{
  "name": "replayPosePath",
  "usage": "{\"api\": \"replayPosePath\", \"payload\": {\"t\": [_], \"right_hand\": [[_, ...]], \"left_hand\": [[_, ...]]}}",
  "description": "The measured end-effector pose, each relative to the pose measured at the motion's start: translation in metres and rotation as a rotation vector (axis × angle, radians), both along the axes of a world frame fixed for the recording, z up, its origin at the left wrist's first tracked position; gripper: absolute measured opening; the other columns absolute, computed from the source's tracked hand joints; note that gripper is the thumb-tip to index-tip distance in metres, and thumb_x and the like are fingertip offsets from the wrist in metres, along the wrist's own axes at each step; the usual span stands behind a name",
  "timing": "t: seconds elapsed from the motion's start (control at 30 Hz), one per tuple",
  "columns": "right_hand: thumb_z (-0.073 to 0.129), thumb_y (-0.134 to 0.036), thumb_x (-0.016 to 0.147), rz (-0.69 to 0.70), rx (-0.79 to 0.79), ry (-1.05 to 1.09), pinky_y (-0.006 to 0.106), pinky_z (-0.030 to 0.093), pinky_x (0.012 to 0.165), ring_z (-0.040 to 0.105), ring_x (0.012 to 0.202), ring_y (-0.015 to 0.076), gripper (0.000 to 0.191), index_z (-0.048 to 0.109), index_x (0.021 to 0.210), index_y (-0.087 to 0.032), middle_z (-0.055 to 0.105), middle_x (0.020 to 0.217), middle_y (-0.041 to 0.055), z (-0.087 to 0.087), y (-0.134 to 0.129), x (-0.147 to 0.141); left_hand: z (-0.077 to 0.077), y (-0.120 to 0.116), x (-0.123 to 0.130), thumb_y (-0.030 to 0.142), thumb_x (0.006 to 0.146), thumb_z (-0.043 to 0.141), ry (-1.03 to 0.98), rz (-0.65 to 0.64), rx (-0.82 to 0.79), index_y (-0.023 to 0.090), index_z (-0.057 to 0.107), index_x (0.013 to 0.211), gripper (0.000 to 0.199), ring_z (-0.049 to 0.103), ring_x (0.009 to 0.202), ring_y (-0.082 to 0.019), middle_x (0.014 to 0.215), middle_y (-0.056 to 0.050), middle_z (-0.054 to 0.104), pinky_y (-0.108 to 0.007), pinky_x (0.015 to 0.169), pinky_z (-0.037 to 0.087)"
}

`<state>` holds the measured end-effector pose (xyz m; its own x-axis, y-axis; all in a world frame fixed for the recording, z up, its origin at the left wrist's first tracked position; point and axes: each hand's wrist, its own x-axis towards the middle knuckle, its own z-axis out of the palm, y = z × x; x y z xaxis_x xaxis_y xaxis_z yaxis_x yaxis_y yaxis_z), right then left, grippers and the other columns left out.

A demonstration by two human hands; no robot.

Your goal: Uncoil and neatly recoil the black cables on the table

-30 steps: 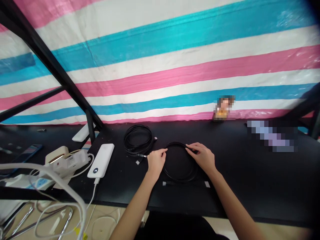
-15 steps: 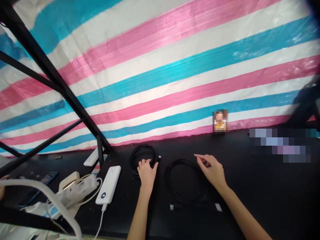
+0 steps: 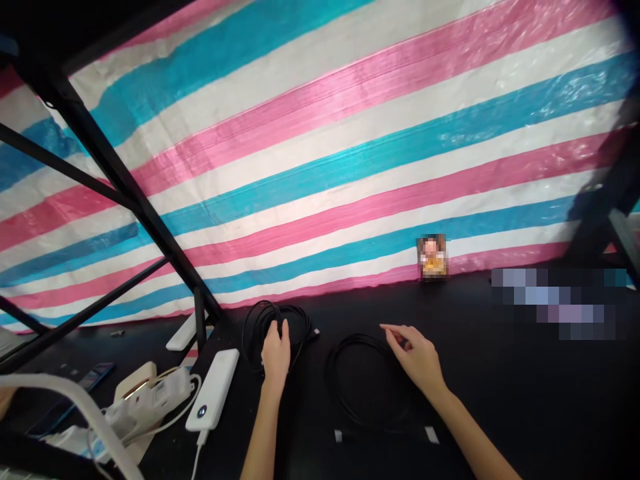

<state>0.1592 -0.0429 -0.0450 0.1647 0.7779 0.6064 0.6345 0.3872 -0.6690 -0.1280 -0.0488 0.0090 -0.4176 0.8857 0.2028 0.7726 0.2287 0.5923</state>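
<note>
The left hand (image 3: 276, 353) pinches a cable coil (image 3: 259, 327) near the bench's (image 3: 480, 393) back edge, apparently gathering loops; lifting needs all caught. The right hand (image 3: 419, 357), fingers loosely apart, hangs by a second coil (image 3: 331, 365).

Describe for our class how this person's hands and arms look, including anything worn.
The bare left hand and bare right hand show no gloves, rings or markings. The left forearm and right forearm are uncovered, with no sleeve, watch or bracelet visible.

Two bare forearms (image 3: 266, 433), bare hands (image 3: 423, 365), slender fingers (image 3: 285, 333)
</note>
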Motion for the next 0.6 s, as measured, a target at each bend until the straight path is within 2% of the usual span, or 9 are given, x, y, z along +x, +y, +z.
{"api": "replayPosePath", "payload": {"t": [0.1, 0.17, 0.27, 0.3, 0.33, 0.4, 0.47, 0.53, 0.6], "right_hand": [[0.047, -0.042, 0.087, 0.008, -0.016, 0.008, 0.024, 0.040, 0.048, 0.049, 0.049, 0.0128, 0.034, 0.075, 0.091, -0.021, 0.059, 0.064, 0.0017, -0.002, 0.000, 0.000], [0.048, -0.041, 0.087, 0.006, -0.027, 0.011, 0.024, 0.039, 0.047, 0.049, 0.049, 0.0129, 0.033, 0.075, 0.091, -0.022, 0.059, 0.065, 0.0017, -0.003, 0.000, 0.000], [0.050, -0.039, 0.086, 0.004, -0.042, 0.021, 0.024, 0.039, 0.047, 0.052, 0.051, 0.0136, 0.031, 0.075, 0.090, -0.022, 0.060, 0.065, 0.0020, -0.004, 0.000, -0.001], [0.050, -0.038, 0.086, 0.007, -0.043, 0.026, 0.024, 0.039, 0.048, 0.053, 0.052, 0.0141, 0.030, 0.075, 0.091, -0.022, 0.060, 0.065, 0.0021, -0.003, 0.000, -0.001], [0.049, -0.037, 0.086, 0.011, -0.043, 0.029, 0.024, 0.040, 0.049, 0.054, 0.054, 0.0145, 0.030, 0.075, 0.091, -0.022, 0.060, 0.065, 0.0024, -0.002, 0.000, -0.002], [0.049, -0.035, 0.087, 0.016, -0.044, 0.025, 0.025, 0.042, 0.052, 0.055, 0.057, 0.0154, 0.030, 0.074, 0.091, -0.021, 0.061, 0.065, 0.0028, 0.000, -0.002, -0.002], [0.048, -0.034, 0.086, 0.019, -0.059, 0.008, 0.025, 0.042, 0.054, 0.055, 0.058, 0.0159, 0.030, 0.074, 0.090, -0.021, 0.062, 0.065, 0.0028, 0.003, -0.004, -0.003], [0.047, -0.034, 0.086, 0.020, -0.082, -0.008, 0.025, 0.043, 0.055, 0.056, 0.059, 0.0161, 0.030, 0.074, 0.089, -0.022, 0.062, 0.065, 0.0025, 0.003, -0.007, -0.003], [0.048, -0.034, 0.085, 0.019, -0.100, -0.014, 0.025, 0.044, 0.057, 0.058, 0.060, 0.0163, 0.029, 0.074, 0.089, -0.022, 0.063, 0.064, 0.0023, 0.002, -0.009, -0.002]], "left_hand": [[0.000, -0.004, 0.002, 0.039, 0.089, 0.052, -0.047, -0.071, 0.052, 0.015, 0.061, 0.103, 0.030, 0.062, 0.077, -0.016, 0.092, -0.005, 0.065, -0.036, 0.076, 0.051], [0.009, -0.016, 0.008, 0.038, 0.085, 0.056, -0.077, -0.110, 0.115, 0.014, 0.059, 0.109, 0.034, 0.061, 0.075, -0.016, 0.097, -0.008, 0.064, -0.034, 0.076, 0.051], [0.039, -0.052, 0.022, 0.042, 0.085, 0.053, -0.129, -0.179, 0.223, 0.016, 0.055, 0.118, 0.042, 0.062, 0.081, -0.018, 0.103, -0.010, 0.063, -0.033, 0.077, 0.050], [0.050, -0.066, 0.028, 0.043, 0.085, 0.052, -0.141, -0.258, 0.260, 0.020, 0.059, 0.114, 0.037, 0.062, 0.089, -0.019, 0.105, -0.008, 0.064, -0.032, 0.081, 0.049], [0.060, -0.079, 0.034, 0.042, 0.085, 0.054, -0.128, -0.402, 0.308, 0.022, 0.063, 0.106, 0.031, 0.061, 0.095, -0.021, 0.106, -0.008, 0.064, -0.033, 0.084, 0.048], [0.070, -0.094, 0.046, 0.039, 0.082, 0.059, -0.051, -0.479, 0.369, 0.028, 0.068, 0.097, 0.021, 0.059, 0.102, -0.023, 0.106, -0.005, 0.066, -0.036, 0.089, 0.045], [0.062, -0.090, 0.059, 0.036, 0.081, 0.059, -0.059, -0.497, 0.331, 0.029, 0.069, 0.095, 0.018, 0.060, 0.100, -0.023, 0.101, -0.004, 0.068, -0.038, 0.089, 0.044], [0.040, -0.075, 0.069, 0.033, 0.083, 0.054, -0.147, -0.498, 0.252, 0.024, 0.067, 0.084, 0.016, 0.063, 0.084, -0.020, 0.089, -0.004, 0.068, -0.036, 0.080, 0.048], [0.017, -0.061, 0.074, 0.033, 0.086, 0.048, -0.199, -0.449, 0.218, 0.020, 0.066, 0.087, 0.022, 0.061, 0.068, -0.017, 0.081, -0.005, 0.067, -0.033, 0.069, 0.050]]}}
